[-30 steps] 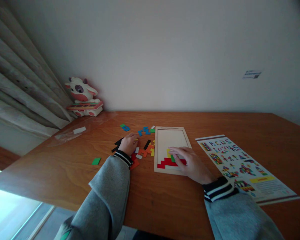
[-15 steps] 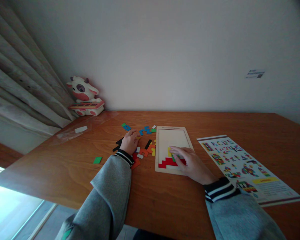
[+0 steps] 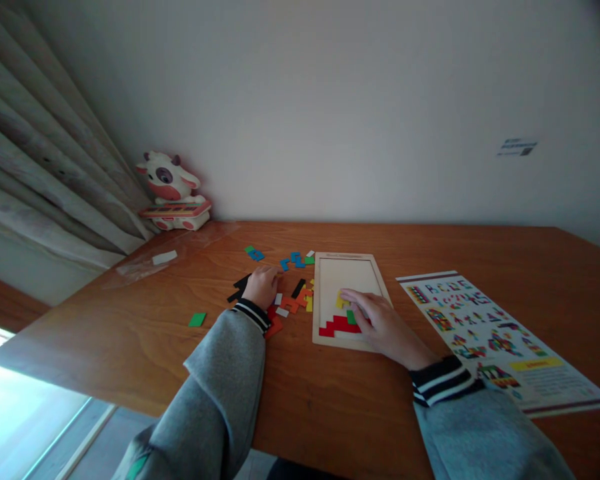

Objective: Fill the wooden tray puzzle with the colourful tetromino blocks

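My right hand (image 3: 377, 320) is over the wooden puzzle board (image 3: 347, 275), fingers stretched and thumb apart. Its fingertips touch a yellow puzzle piece (image 3: 341, 301) lying on the board, and the thumb is beside a small green piece (image 3: 351, 317). Red pieces (image 3: 336, 327) lie along the board's near end, partly hidden by this hand. My left hand (image 3: 261, 287) rests among the loose pieces left of the board, its fingers curled down; what is under them is hidden. Black pieces (image 3: 239, 287) lie at its left, orange pieces (image 3: 290, 305) at its right.
Several blue pieces (image 3: 298, 260) lie beyond my left hand. A green square (image 3: 197, 320) sits apart at the left. A printed pattern sheet (image 3: 485, 327) lies right of the board. At the back left stands a cow-shaped toy keyboard (image 3: 175, 193) by the curtain (image 3: 45, 160).
My left hand's fingers have curled in and drawn slightly nearer. The right fingers have shifted slightly on the board, showing more of the green piece. The view has shifted a little.
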A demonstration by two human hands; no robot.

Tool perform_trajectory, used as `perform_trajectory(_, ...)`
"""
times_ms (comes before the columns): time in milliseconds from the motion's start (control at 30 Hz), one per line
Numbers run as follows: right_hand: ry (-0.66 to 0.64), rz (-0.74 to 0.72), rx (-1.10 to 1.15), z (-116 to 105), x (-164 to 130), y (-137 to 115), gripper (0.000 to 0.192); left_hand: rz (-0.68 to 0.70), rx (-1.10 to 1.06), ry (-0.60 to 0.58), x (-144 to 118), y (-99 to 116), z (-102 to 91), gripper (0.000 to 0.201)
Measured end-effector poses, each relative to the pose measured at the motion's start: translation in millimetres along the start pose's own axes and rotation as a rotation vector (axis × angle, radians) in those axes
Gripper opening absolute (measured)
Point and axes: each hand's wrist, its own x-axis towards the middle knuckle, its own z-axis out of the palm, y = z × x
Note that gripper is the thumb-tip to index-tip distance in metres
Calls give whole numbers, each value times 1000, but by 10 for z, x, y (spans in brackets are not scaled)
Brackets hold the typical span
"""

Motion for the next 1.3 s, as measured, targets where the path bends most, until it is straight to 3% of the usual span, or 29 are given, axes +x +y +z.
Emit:
perform_trajectory(267, -76, -5, -32, -41, 267, 72, 29, -2, 23, -18, -4, 33, -2, 24)
perform_trajectory(500, -44, 25, -96, 34, 367, 131, 23, 1, 25, -43, -6, 70, -22, 25)
perform_trajectory(900, 10, 121, 149, 71, 302, 244, 40, 20, 19, -47, -6, 66, -21, 25)
perform_trajectory(1133, 7, 187, -18, 51, 258, 234, 35, 23, -14, -15, -13, 48, -25, 29)
perform_trajectory(1300, -14, 114, -11, -88, 200, 231, 33, 52, -41, 40, -13, 112, -49, 27)
